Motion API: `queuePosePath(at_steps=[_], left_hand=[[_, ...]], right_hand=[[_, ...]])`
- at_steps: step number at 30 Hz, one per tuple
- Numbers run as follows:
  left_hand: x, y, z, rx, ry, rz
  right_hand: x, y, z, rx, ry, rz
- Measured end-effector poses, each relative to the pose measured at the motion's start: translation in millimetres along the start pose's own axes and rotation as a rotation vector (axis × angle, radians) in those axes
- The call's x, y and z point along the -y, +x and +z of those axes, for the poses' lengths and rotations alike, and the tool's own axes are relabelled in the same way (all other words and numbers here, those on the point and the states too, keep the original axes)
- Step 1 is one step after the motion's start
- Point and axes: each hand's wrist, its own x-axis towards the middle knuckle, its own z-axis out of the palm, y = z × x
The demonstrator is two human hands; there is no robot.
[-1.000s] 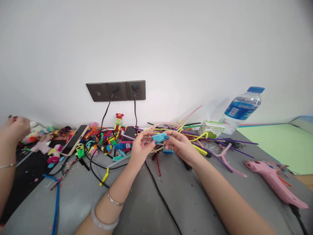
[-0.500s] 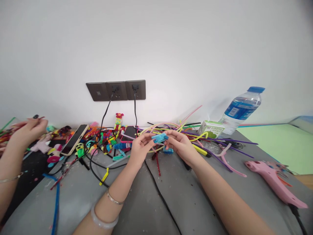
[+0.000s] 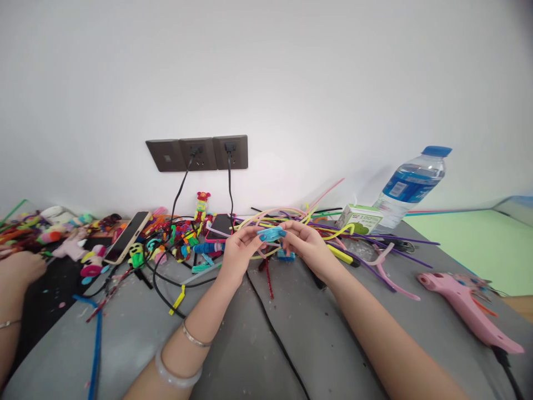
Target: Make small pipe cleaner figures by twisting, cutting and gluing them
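Observation:
Between both hands, just above the grey table, is a small flat light-blue piece (image 3: 270,233) that looks made of pipe cleaner rows. My left hand (image 3: 241,250) pinches its left end between thumb and fingers. At the other end, my right hand (image 3: 306,247) grips it the same way. A second blue piece (image 3: 286,255) lies on the table just below and behind the right fingertips. Loose yellow and pink pipe cleaners (image 3: 291,214) spread behind my hands, and a dark red glittery strip (image 3: 268,280) lies below them.
Left are small pipe cleaner figures (image 3: 94,262), a phone (image 3: 127,238) and black cables (image 3: 166,297). A pink glue gun (image 3: 468,311), a leaning water bottle (image 3: 410,189) and a green-white box (image 3: 358,219) stand or lie right. Another person's hand (image 3: 20,272) is far left.
The other person's hand at far left has come down and moved further left. My hands and the light-blue piece have stayed almost in place, the piece turned very slightly.

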Motion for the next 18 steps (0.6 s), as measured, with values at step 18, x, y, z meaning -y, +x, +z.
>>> queuePosePath(at_steps=[18], left_hand=[[1.2,-2.2,-0.1,0.037,0.025,-0.062]], right_hand=[[0.3,-2.1,5.1,0.063,-0.057,-0.056]])
